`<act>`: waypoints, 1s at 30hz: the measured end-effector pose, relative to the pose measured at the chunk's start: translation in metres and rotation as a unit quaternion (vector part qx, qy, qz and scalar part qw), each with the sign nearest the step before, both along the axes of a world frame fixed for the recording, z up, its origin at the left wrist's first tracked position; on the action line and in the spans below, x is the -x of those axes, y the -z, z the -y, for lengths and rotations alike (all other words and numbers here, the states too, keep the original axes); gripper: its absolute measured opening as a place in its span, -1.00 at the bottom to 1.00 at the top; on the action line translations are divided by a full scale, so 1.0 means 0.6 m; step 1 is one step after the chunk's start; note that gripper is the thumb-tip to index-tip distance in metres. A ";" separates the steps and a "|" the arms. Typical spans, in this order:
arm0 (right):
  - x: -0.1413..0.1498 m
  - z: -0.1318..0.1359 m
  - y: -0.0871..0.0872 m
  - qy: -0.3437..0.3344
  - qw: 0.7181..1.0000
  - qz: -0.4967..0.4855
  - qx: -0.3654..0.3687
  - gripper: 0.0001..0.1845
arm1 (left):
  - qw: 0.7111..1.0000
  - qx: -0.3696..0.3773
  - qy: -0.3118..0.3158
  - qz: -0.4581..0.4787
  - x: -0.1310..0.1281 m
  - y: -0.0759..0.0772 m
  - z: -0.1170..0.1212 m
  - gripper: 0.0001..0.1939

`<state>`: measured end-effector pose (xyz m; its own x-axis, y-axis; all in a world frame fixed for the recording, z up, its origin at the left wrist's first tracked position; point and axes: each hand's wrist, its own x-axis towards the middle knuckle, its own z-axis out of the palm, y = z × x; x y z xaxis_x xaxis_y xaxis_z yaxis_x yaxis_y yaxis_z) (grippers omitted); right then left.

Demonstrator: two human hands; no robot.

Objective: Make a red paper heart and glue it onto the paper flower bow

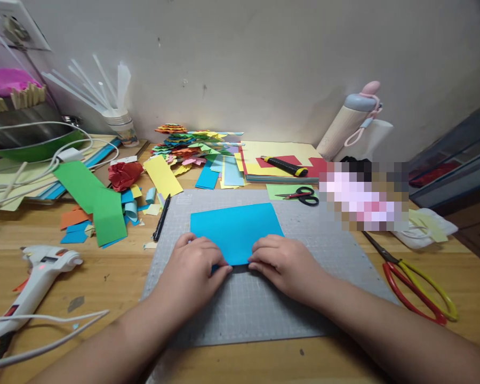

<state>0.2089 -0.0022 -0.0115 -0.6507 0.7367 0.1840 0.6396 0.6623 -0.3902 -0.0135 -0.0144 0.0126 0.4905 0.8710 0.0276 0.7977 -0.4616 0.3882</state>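
Lengthwise left-to-right (roughly), blue paper (237,230).

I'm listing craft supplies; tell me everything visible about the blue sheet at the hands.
The blue sheet is plain, bright and looks like paper. It lies over the grey mat, a dark band below its near edge. The left hand holds it at the near left, the right hand at the near right, hiding those corners.

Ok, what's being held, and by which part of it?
The blue paper, held along its near edge by the left hand and the right hand.
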 end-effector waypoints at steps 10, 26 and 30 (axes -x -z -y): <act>0.008 0.000 -0.006 0.038 0.999 0.017 -0.006 -0.80 | 0.998 0.019 -0.045 0.028 -0.005 0.003 -0.004 -0.79; 0.002 0.011 0.019 -0.065 0.984 0.013 -0.165 -0.72 | 0.993 -0.110 0.042 0.007 -0.012 0.012 0.018 -0.78; -0.006 0.011 0.014 -0.129 0.985 0.017 -0.117 -0.70 | 0.985 -0.153 0.073 0.019 -0.022 0.015 0.038 -0.74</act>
